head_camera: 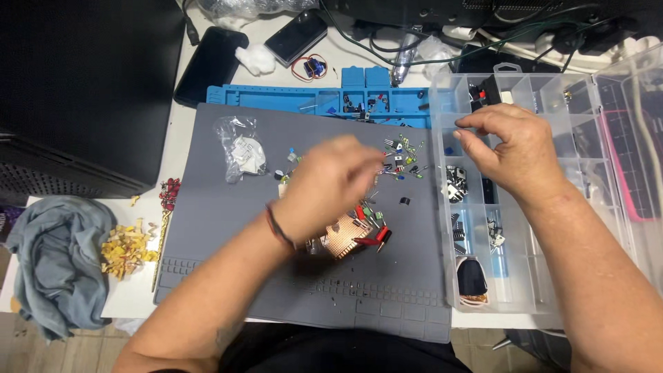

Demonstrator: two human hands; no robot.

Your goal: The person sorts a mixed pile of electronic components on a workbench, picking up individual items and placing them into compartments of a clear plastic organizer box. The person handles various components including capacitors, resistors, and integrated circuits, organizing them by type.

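Observation:
My left hand [330,185] hovers, motion-blurred, over a scatter of small electronic parts [400,160] on a grey work mat [228,228]; I cannot tell whether its fingers hold anything. Just below it lie a copper-coloured perforated board [343,239] and red-tipped plugs [376,236]. My right hand [514,150] is over the clear compartment box [514,276], thumb and forefinger pinched together above an upper compartment; anything between them is too small to see.
A blue tool tray [276,97] lies behind the mat, with two dark phones [297,36] and cables further back. A clear plastic bag [242,148] sits on the mat. At left are a grey cloth [55,262], yellow bits [126,249] and a black case [83,90].

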